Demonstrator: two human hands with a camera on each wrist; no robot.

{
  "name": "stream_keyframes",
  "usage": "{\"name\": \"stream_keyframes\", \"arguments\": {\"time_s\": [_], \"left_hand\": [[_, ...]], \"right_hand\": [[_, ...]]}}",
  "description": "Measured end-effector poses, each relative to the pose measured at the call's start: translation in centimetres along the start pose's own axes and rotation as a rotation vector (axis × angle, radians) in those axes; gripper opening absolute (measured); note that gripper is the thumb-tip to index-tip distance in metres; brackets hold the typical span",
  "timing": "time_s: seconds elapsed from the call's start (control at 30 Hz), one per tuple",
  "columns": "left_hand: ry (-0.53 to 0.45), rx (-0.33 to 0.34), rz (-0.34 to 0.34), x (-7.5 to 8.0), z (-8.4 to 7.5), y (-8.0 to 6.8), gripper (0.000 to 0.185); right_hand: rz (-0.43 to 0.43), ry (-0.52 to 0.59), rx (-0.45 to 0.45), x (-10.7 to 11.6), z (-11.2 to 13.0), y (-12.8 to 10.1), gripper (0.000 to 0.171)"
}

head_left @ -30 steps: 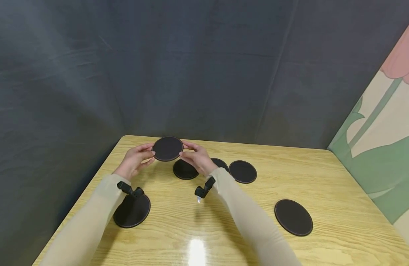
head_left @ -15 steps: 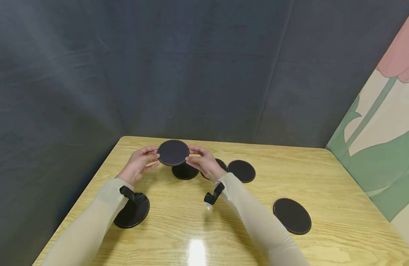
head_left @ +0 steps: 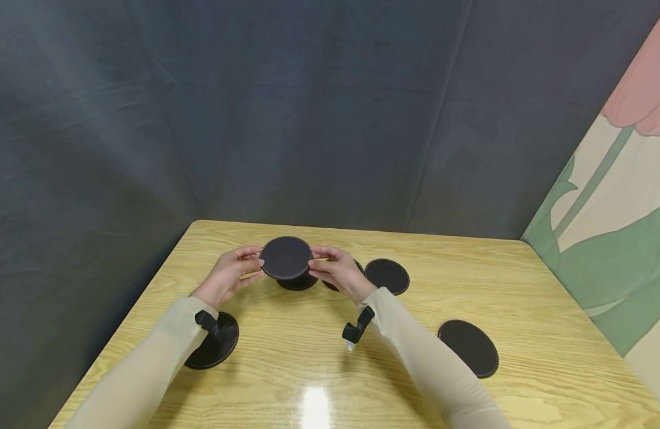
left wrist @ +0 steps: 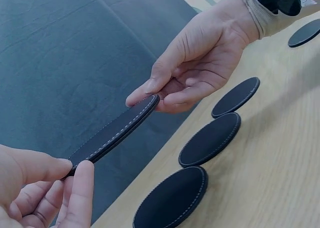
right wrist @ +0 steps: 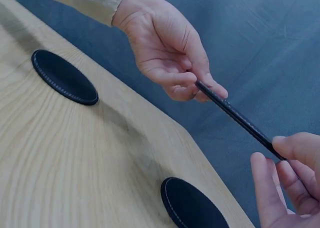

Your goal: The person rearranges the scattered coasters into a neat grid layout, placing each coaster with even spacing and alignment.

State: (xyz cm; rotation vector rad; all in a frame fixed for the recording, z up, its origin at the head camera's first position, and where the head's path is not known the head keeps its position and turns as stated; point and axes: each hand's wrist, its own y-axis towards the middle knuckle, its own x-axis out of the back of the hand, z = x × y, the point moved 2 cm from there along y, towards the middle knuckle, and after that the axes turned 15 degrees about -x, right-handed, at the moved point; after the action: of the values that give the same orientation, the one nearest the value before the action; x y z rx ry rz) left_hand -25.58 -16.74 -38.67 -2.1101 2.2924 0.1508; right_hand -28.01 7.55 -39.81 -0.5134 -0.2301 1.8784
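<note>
A round black coaster (head_left: 286, 257) with a light stitched edge is held above the table by both hands. My left hand (head_left: 230, 277) pinches its left rim between thumb and fingers, and my right hand (head_left: 341, 274) pinches the right rim. In the left wrist view the held coaster (left wrist: 117, 130) is seen edge-on, tilted and clear of the tabletop. Behind and below it, a second coaster (head_left: 298, 283) is mostly covered in the head view. Close to my right hand lies another coaster (head_left: 360, 266), partly hidden by that hand.
One more coaster (head_left: 386, 276) sits right of that pair. Two lie further forward: one coaster (head_left: 223, 345) under my left wrist, another coaster (head_left: 468, 347) at the right. The wooden table (head_left: 287, 357) meets a dark curtain (head_left: 308, 119) at the back.
Both hands have carried the coaster to the right and lower in the head view, so it covers more of the coaster behind it. The grip looks the same.
</note>
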Motion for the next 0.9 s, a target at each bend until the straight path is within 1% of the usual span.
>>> {"name": "stream_keyframes", "arguments": {"time_s": [0.13, 0.33, 0.63, 0.9], "left_hand": [[-0.002, 0.013, 0.006, -0.1, 0.4, -0.5, 0.047], [0.033, 0.025, 0.030, -0.1, 1.1, -1.4, 0.046], [0.034, 0.022, 0.038, -0.3, 2.0, -2.5, 0.045], [0.031, 0.026, 0.049, -0.4, 2.5, -3.1, 0.044]], "right_hand": [[0.005, -0.033, -0.014, 0.5, -0.4, -0.3, 0.040], [0.028, -0.064, -0.034, 1.1, -1.0, -0.7, 0.038], [0.069, -0.069, -0.039, 1.4, -2.0, -0.9, 0.044], [0.064, -0.066, -0.034, 1.5, -2.9, -1.3, 0.042]]}}
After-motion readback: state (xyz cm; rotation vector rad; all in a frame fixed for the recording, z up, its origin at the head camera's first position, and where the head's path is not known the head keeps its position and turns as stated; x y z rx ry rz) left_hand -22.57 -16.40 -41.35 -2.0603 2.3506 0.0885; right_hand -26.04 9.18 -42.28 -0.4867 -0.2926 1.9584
